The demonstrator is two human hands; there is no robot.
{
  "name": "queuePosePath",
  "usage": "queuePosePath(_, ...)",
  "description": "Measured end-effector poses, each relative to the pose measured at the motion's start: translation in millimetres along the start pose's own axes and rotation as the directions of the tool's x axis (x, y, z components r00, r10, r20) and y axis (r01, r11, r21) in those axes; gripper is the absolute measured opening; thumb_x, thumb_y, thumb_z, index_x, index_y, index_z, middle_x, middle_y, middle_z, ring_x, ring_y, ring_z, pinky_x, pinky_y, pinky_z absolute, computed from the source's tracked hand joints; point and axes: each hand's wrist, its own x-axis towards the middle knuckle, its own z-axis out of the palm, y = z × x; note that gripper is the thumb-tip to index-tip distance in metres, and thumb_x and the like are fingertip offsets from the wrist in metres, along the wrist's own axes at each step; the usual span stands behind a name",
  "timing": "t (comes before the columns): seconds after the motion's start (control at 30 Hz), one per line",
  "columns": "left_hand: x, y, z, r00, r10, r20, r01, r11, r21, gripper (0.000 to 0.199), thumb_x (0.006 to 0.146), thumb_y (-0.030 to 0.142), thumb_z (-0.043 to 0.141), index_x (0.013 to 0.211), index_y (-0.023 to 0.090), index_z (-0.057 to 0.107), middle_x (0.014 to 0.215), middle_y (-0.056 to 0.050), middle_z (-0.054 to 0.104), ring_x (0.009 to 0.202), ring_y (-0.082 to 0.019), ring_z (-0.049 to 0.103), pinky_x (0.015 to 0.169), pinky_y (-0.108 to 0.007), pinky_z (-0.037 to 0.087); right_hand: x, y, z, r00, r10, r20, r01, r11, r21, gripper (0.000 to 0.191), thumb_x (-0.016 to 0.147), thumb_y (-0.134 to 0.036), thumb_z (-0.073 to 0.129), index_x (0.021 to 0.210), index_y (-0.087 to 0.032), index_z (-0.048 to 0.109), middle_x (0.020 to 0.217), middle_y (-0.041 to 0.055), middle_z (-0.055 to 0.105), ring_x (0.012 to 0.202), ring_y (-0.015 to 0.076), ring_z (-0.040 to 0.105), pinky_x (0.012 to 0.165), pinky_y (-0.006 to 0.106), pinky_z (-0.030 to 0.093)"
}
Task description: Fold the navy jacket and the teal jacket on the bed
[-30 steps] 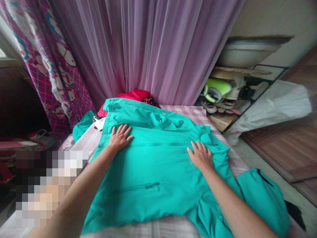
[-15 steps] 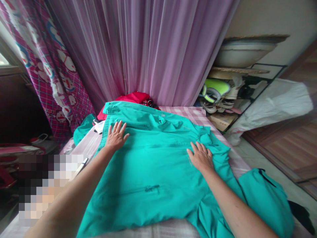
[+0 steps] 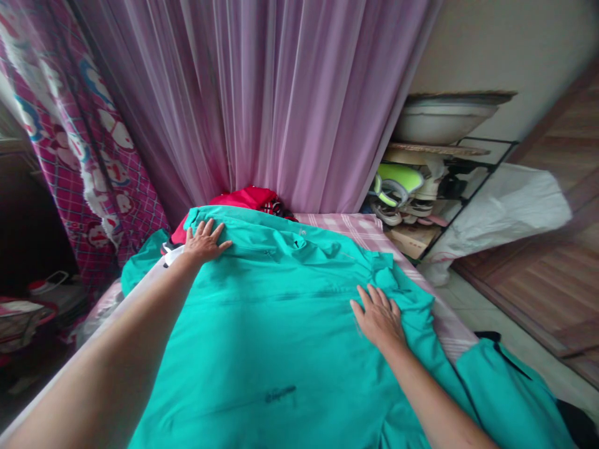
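Observation:
A teal jacket [image 3: 262, 337] lies spread over the checked cloth, with a zip running across it and a dark mark near the bottom of the view. My left hand [image 3: 204, 242] rests flat on the jacket close to its far left edge, fingers spread. Flat on the right part, beside the bunched fabric, is my right hand [image 3: 378, 315], its fingers also apart. Neither hand grips the cloth. One teal sleeve [image 3: 510, 386] hangs at the right edge, and more teal fabric [image 3: 143, 255] sticks out at the left.
A red garment [image 3: 243, 197] lies behind the jacket on the pink checked cloth [image 3: 337, 223]. Purple curtains [image 3: 281, 93] hang at the back. At right stands a rack [image 3: 468, 193] with shoes, a green-yellow visor [image 3: 402, 179] and a basin [image 3: 444, 121], beside a white plastic bag [image 3: 510, 206].
My left hand has slid toward the jacket's far left corner. My right hand stays about where it was on the cloth. The whole view has shifted slightly.

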Motion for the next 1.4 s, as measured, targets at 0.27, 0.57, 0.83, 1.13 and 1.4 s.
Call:
queuePosePath(0.27, 29, -10, 6.1, 0.999, -0.016, 0.042, 0.017, 1.000, -0.014, 0.104, 0.081, 0.080, 0.044, 0.161, 0.018, 0.016, 0.168, -0.017, 0.015, 0.153, -0.039, 0.013, 0.119, -0.064, 0.010, 1, 2, 4, 1.000, -0.002, 0.007, 0.002, 1.000, -0.013, 0.052, 0.101, -0.043, 0.038, 0.147, -0.023, 0.051, 0.155, 0.0117, 0.046, 0.144, 0.0284, 0.038, 0.114, 0.049, 0.031)
queuePosePath(0.57, -11, 31, -2.8, 0.992, -0.028, -0.120, 0.026, 1.000, -0.014, 0.072, 0.095, 0.050, 0.039, 0.157, 0.014, 0.030, 0.166, -0.016, 0.023, 0.154, -0.035, 0.016, 0.121, -0.061, 0.010, 0, 0, -2, 1.000, 0.003, 0.028, -0.004, 1.000, 0.012, 0.054, 0.101, -0.043, 0.035, 0.148, -0.021, 0.050, 0.156, 0.0125, 0.045, 0.144, 0.0294, 0.037, 0.114, 0.050, 0.030)
queuePosePath(0.83, -164, 88, 30.9, 0.940, 0.327, -0.098, -0.338, 0.930, -0.142, 0.061, 0.099, 0.054, 0.032, 0.153, 0.028, 0.041, 0.160, -0.008, 0.038, 0.150, -0.031, 0.030, 0.122, -0.060, 0.017, 0, -2, -8, 0.999, 0.007, 0.033, -0.009, 0.999, 0.053, 0.056, 0.101, -0.044, 0.034, 0.149, -0.021, 0.048, 0.157, 0.0123, 0.043, 0.144, 0.0296, 0.036, 0.115, 0.050, 0.028)
queuePosePath(1.13, -226, 81, 55.8, 0.973, 0.231, -0.004, -0.227, 0.956, -0.185, 0.061, 0.098, 0.057, 0.035, 0.153, 0.030, 0.040, 0.160, -0.009, 0.038, 0.148, -0.031, 0.034, 0.119, -0.060, 0.026, 1, -6, -25, 0.991, 0.049, 0.125, -0.064, 0.991, 0.120, 0.057, 0.102, -0.044, 0.034, 0.153, -0.020, 0.043, 0.161, 0.0119, 0.037, 0.148, 0.0282, 0.031, 0.118, 0.049, 0.023)
queuePosePath(1.4, -224, 87, 44.0, 0.976, 0.213, 0.044, -0.203, 0.964, -0.172, 0.061, 0.098, 0.055, 0.035, 0.153, 0.029, 0.040, 0.161, -0.008, 0.036, 0.150, -0.031, 0.030, 0.120, -0.058, 0.024, -46, -69, -54, 0.939, -0.261, 0.223, 0.178, 0.925, 0.335, 0.060, 0.101, -0.053, 0.031, 0.156, -0.029, 0.036, 0.165, 0.0095, 0.028, 0.151, 0.0274, 0.023, 0.119, 0.055, 0.018)
